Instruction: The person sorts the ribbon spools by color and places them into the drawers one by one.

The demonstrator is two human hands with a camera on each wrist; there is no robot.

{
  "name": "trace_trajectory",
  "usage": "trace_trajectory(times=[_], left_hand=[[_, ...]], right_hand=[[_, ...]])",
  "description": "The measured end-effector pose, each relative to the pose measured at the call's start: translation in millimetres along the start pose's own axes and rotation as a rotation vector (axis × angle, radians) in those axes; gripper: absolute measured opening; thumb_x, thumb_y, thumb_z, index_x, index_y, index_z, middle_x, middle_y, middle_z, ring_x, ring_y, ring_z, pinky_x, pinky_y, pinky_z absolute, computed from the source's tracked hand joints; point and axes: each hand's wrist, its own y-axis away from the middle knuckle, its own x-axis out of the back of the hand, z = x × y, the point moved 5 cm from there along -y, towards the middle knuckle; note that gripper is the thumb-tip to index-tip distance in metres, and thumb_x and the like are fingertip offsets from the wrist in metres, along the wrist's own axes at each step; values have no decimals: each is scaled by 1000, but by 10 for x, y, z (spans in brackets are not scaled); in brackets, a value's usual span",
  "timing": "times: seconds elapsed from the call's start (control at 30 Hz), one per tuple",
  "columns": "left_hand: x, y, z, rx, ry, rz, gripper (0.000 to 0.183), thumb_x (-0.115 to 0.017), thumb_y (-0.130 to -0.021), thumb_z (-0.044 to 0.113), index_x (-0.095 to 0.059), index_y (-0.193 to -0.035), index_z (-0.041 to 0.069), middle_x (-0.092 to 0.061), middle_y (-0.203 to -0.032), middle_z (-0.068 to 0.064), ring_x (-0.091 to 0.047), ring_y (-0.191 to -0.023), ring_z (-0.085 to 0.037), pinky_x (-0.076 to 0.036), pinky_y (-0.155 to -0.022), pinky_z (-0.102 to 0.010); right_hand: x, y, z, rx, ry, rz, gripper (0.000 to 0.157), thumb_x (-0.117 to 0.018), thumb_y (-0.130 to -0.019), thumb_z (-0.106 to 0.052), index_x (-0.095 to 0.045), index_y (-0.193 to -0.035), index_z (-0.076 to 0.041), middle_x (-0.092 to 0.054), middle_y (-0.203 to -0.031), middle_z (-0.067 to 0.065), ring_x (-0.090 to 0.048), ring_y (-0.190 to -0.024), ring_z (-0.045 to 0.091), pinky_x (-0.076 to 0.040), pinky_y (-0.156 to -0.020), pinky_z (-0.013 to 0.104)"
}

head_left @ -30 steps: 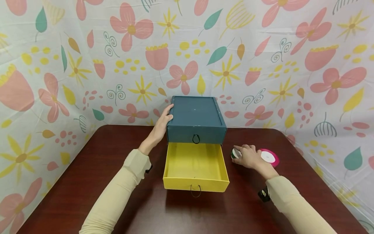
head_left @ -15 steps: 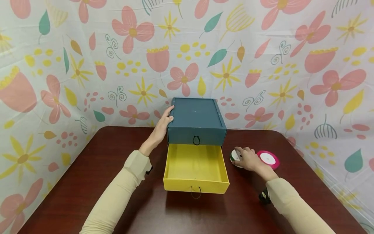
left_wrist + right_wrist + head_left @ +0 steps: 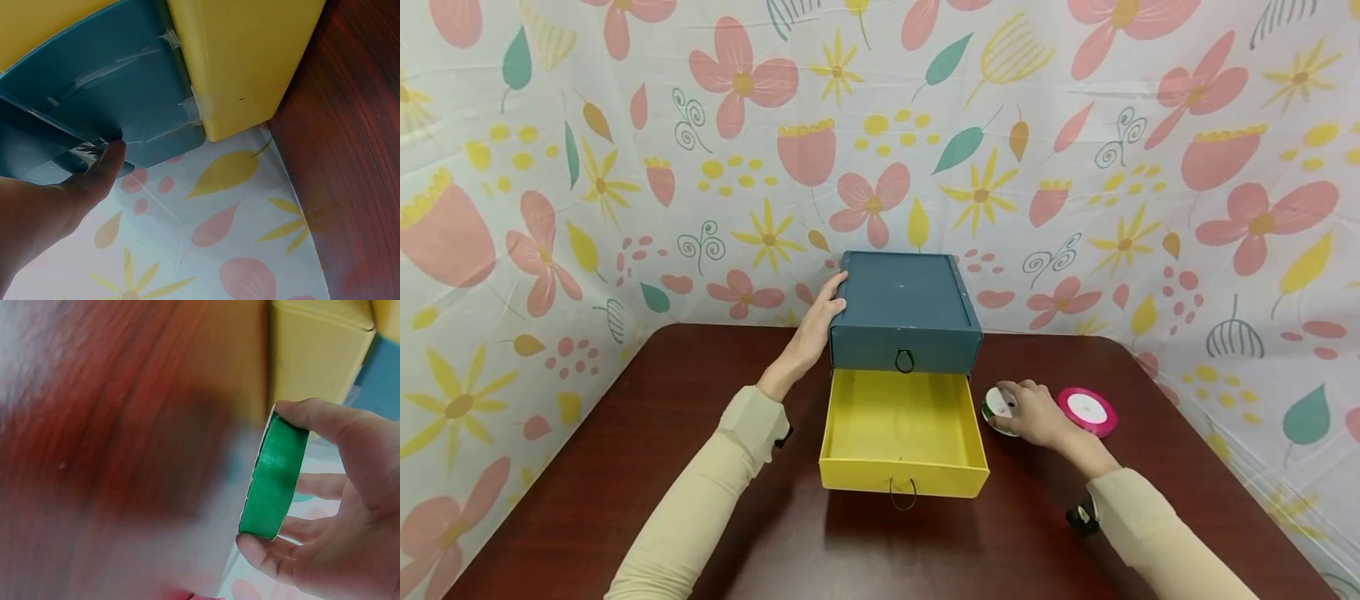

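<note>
A spool of green ribbon with white side discs (image 3: 996, 407) is gripped by its edges between the thumb and fingers of my right hand (image 3: 1037, 417). In the right wrist view the green ribbon spool (image 3: 275, 481) appears slightly off the tabletop. My left hand (image 3: 808, 335) rests against the left side of a dark blue drawer box (image 3: 901, 292), its fingers extended. One finger (image 3: 103, 169) touches the blue wall in the left wrist view. Below the blue box, a yellow drawer (image 3: 904, 477) is pulled out, with nothing visible inside.
A pink ribbon spool with a white centre (image 3: 1087, 409) lies on the table just right of my right hand. A dark cord loop (image 3: 904, 360) hangs on the blue front. The brown table (image 3: 730, 508) ends at a flowered cloth (image 3: 700, 183) behind.
My right hand has moved a little left with the green ribbon spool, toward the yellow drawer, and away from the pink spool. My left hand stays against the blue box.
</note>
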Motion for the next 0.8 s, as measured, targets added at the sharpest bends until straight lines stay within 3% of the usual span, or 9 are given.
trace_trajectory(times=[0.13, 0.8], left_hand=[[-23, 58, 88, 5, 1, -15, 59, -28, -102, 26, -9, -157, 12, 1, -164, -7, 1, -152, -28, -6, -120, -54], [-10, 24, 108, 7, 27, -6, 61, -26, -100, 24, -8, -156, 9, 1, -164, -10, -2, -151, -28, -8, -121, -53]], right_hand=[[81, 60, -84, 28, -16, 22, 68, -78, -76, -32, -57, -129, 4, -60, -113, 28, -54, -99, 41, -50, -78, 48], [640, 259, -667, 117, -66, 35, 68, -79, -77, -29, -56, -134, 0, -58, -126, 25, -52, -112, 38, -52, -87, 54]])
